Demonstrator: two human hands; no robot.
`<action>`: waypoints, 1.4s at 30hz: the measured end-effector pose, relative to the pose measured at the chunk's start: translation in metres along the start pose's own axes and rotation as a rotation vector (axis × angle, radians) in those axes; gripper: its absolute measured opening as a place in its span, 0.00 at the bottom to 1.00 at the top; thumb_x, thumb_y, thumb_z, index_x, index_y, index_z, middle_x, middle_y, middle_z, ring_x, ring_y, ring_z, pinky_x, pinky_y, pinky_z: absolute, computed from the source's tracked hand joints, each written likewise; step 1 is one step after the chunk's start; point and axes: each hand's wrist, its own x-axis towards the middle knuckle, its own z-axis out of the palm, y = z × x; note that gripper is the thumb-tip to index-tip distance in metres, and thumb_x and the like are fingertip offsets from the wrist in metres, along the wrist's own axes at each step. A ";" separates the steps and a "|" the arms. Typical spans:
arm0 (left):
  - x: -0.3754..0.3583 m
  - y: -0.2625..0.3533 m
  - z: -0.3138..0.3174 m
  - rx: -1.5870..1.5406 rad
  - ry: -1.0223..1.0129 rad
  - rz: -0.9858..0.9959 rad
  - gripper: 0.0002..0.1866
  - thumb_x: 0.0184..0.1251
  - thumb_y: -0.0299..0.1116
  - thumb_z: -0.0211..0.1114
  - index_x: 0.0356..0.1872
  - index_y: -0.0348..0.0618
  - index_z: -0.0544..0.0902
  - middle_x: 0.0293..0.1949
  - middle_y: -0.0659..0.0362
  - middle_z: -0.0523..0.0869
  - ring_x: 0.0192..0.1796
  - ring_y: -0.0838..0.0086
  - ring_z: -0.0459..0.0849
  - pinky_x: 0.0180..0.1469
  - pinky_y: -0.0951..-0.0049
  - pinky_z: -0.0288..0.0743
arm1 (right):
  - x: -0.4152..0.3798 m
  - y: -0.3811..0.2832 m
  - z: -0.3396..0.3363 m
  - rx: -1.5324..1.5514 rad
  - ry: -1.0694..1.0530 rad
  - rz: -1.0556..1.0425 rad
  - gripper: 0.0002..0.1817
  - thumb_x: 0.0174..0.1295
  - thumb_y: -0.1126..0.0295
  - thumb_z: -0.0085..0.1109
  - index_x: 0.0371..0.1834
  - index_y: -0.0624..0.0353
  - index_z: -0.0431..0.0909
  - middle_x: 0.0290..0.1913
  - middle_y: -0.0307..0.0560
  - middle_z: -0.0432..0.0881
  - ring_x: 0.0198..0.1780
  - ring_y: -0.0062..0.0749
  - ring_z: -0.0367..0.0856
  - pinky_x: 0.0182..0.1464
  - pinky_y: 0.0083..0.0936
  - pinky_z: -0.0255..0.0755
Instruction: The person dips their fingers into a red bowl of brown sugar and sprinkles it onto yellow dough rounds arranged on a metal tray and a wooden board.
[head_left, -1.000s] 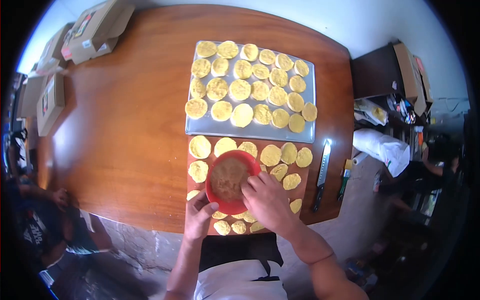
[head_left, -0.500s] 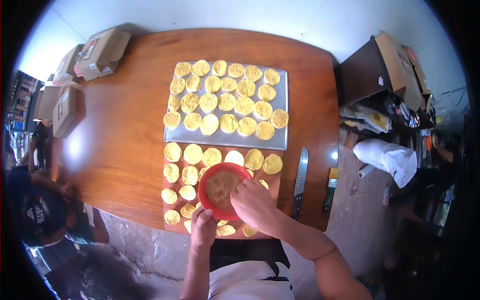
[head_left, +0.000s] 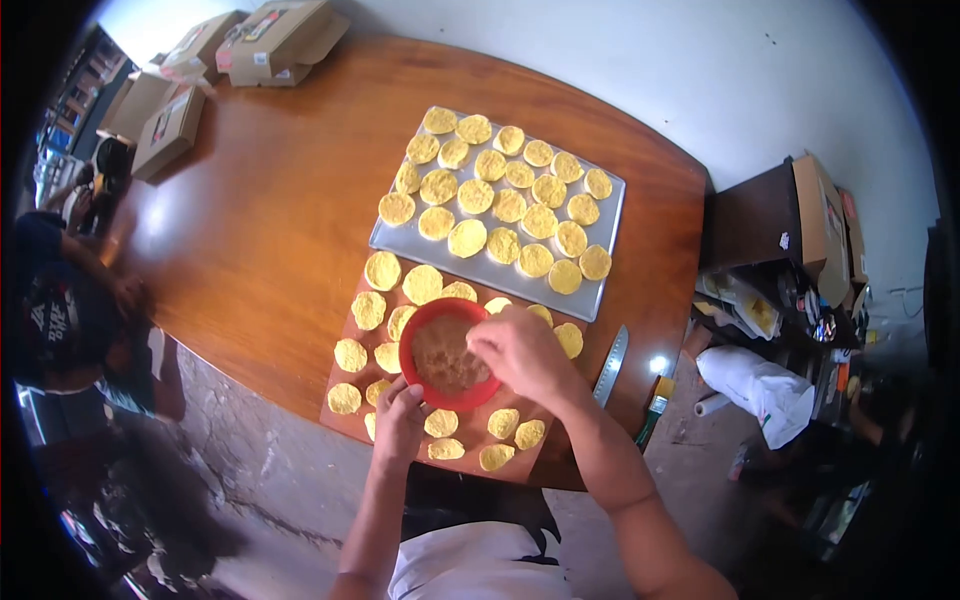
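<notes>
While the red bowl (head_left: 446, 354) is sitting above the wooden board (head_left: 345, 378) near the table's front edge, the left hand (head_left: 400, 420) is gripping its near rim, thumb on top and fingers curled underneath. Brown, grainy filling is lying inside the bowl. The right hand (head_left: 520, 352) is hovering over the bowl's far right rim, its fingertips bunched together and dipping toward the filling; whether they are pinching any of it cannot be told. Round yellow discs (head_left: 383, 270) are lying all around the bowl on the board, some partly hidden beneath it. Just beyond the board, a metal tray (head_left: 608, 262) is carrying rows of more yellow discs. A knife (head_left: 610, 366) is lying on the brown table (head_left: 250, 230) to the right of the board, with a brush (head_left: 653, 408) just past it at the table's edge. Cardboard boxes (head_left: 270, 35) are sitting at the far left corner. Another person (head_left: 55, 310) is crouching low beside the table on the left.
</notes>
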 end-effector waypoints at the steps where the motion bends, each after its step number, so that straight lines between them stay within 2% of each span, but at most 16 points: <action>1: 0.004 0.000 -0.005 -0.014 0.012 0.000 0.25 0.69 0.32 0.61 0.63 0.26 0.74 0.59 0.48 0.83 0.60 0.65 0.83 0.65 0.60 0.77 | 0.009 -0.003 -0.005 0.070 0.044 0.022 0.04 0.57 0.72 0.63 0.27 0.60 0.82 0.26 0.53 0.81 0.35 0.53 0.80 0.40 0.44 0.74; 2: 0.007 0.002 -0.009 -0.030 0.024 0.004 0.25 0.69 0.32 0.61 0.63 0.26 0.74 0.59 0.48 0.83 0.60 0.65 0.83 0.65 0.60 0.77 | 0.016 0.002 -0.007 0.004 0.059 0.054 0.05 0.59 0.72 0.67 0.35 0.61 0.87 0.32 0.53 0.86 0.37 0.48 0.84 0.42 0.37 0.76; 4: 0.014 0.009 -0.015 -0.007 0.072 0.013 0.25 0.69 0.32 0.61 0.62 0.26 0.74 0.59 0.48 0.83 0.59 0.65 0.84 0.64 0.61 0.77 | 0.037 -0.001 -0.016 0.012 0.135 0.156 0.06 0.59 0.72 0.67 0.36 0.62 0.87 0.34 0.54 0.87 0.37 0.46 0.85 0.43 0.36 0.76; 6: 0.018 0.021 -0.022 -0.042 0.092 0.022 0.25 0.68 0.32 0.62 0.62 0.25 0.74 0.58 0.48 0.83 0.58 0.65 0.84 0.63 0.61 0.78 | 0.060 0.014 -0.014 -0.068 0.214 0.098 0.04 0.58 0.72 0.67 0.33 0.61 0.87 0.31 0.57 0.85 0.34 0.51 0.83 0.41 0.41 0.76; 7: 0.021 0.027 -0.030 -0.043 0.087 0.032 0.26 0.68 0.33 0.62 0.62 0.25 0.74 0.58 0.48 0.83 0.58 0.65 0.84 0.63 0.62 0.78 | 0.072 0.012 -0.016 -0.098 0.199 0.157 0.05 0.58 0.72 0.66 0.33 0.62 0.86 0.29 0.59 0.84 0.33 0.53 0.83 0.40 0.41 0.76; 10: 0.026 0.043 -0.062 -0.036 0.083 0.062 0.27 0.66 0.34 0.65 0.62 0.24 0.74 0.56 0.48 0.84 0.56 0.65 0.85 0.62 0.65 0.79 | 0.101 0.044 0.003 -0.244 0.238 0.200 0.05 0.59 0.71 0.66 0.33 0.61 0.87 0.29 0.59 0.83 0.32 0.54 0.83 0.38 0.41 0.76; 14: 0.035 0.077 -0.096 -0.038 0.028 0.093 0.24 0.63 0.35 0.68 0.55 0.25 0.79 0.52 0.48 0.85 0.53 0.66 0.86 0.61 0.66 0.78 | 0.121 0.070 0.025 -0.357 0.251 0.234 0.05 0.59 0.72 0.66 0.32 0.61 0.86 0.28 0.59 0.83 0.31 0.54 0.82 0.35 0.42 0.75; 17: 0.048 0.091 -0.126 -0.050 0.018 0.111 0.25 0.64 0.35 0.67 0.55 0.25 0.78 0.53 0.48 0.85 0.54 0.64 0.86 0.62 0.64 0.78 | 0.129 0.073 0.032 -0.409 0.267 0.239 0.05 0.59 0.71 0.66 0.33 0.61 0.86 0.27 0.58 0.83 0.30 0.54 0.82 0.35 0.42 0.75; 23: 0.080 0.116 -0.172 -0.036 0.024 0.160 0.25 0.66 0.36 0.63 0.57 0.25 0.77 0.56 0.47 0.84 0.59 0.64 0.83 0.65 0.63 0.75 | 0.136 0.071 0.039 -0.372 0.249 0.413 0.05 0.59 0.71 0.65 0.32 0.60 0.86 0.28 0.57 0.83 0.31 0.54 0.83 0.35 0.43 0.75; 28: 0.102 0.124 -0.203 -0.026 0.029 0.188 0.28 0.67 0.40 0.61 0.59 0.24 0.75 0.59 0.45 0.82 0.63 0.62 0.80 0.69 0.61 0.71 | 0.136 0.091 0.047 -0.489 0.327 0.363 0.07 0.60 0.73 0.62 0.38 0.59 0.88 0.30 0.61 0.85 0.33 0.56 0.84 0.38 0.44 0.77; 31: 0.109 0.123 -0.222 -0.038 0.038 0.180 0.34 0.66 0.43 0.63 0.64 0.22 0.70 0.64 0.43 0.77 0.66 0.60 0.78 0.71 0.60 0.68 | 0.135 0.094 0.047 -0.470 0.319 0.382 0.09 0.60 0.73 0.62 0.40 0.59 0.89 0.30 0.63 0.84 0.34 0.57 0.84 0.39 0.45 0.77; 35: 0.114 0.117 -0.235 -0.065 0.043 0.178 0.36 0.66 0.45 0.64 0.65 0.23 0.69 0.65 0.44 0.77 0.68 0.60 0.76 0.72 0.59 0.67 | 0.139 0.092 0.048 -0.490 0.342 0.448 0.08 0.59 0.73 0.64 0.39 0.59 0.89 0.32 0.62 0.85 0.35 0.58 0.84 0.40 0.45 0.77; 37: 0.115 0.117 -0.238 -0.090 -0.042 0.209 0.35 0.68 0.45 0.64 0.69 0.31 0.69 0.68 0.48 0.76 0.70 0.60 0.74 0.75 0.57 0.65 | 0.140 0.099 0.050 -0.554 0.346 0.443 0.09 0.60 0.73 0.65 0.42 0.58 0.89 0.34 0.55 0.87 0.37 0.49 0.85 0.43 0.38 0.77; 38: 0.115 0.116 -0.239 -0.090 -0.041 0.210 0.35 0.68 0.45 0.64 0.69 0.31 0.69 0.68 0.48 0.76 0.70 0.60 0.74 0.75 0.57 0.65 | 0.139 0.101 0.050 -0.553 0.346 0.441 0.09 0.60 0.73 0.65 0.42 0.58 0.89 0.34 0.55 0.87 0.37 0.49 0.85 0.43 0.38 0.77; 40: 0.116 0.117 -0.238 -0.109 -0.034 0.219 0.35 0.68 0.44 0.64 0.69 0.31 0.69 0.68 0.48 0.76 0.70 0.60 0.75 0.75 0.57 0.65 | 0.135 0.103 0.049 -0.542 0.280 0.244 0.09 0.60 0.75 0.64 0.42 0.59 0.88 0.38 0.52 0.87 0.45 0.47 0.82 0.51 0.37 0.75; 42: 0.118 0.115 -0.245 -0.095 -0.029 0.207 0.34 0.69 0.44 0.64 0.69 0.31 0.69 0.68 0.49 0.76 0.69 0.60 0.75 0.75 0.57 0.66 | 0.129 0.104 0.049 -0.545 0.268 0.213 0.11 0.60 0.76 0.63 0.45 0.59 0.87 0.43 0.52 0.85 0.49 0.48 0.80 0.53 0.39 0.74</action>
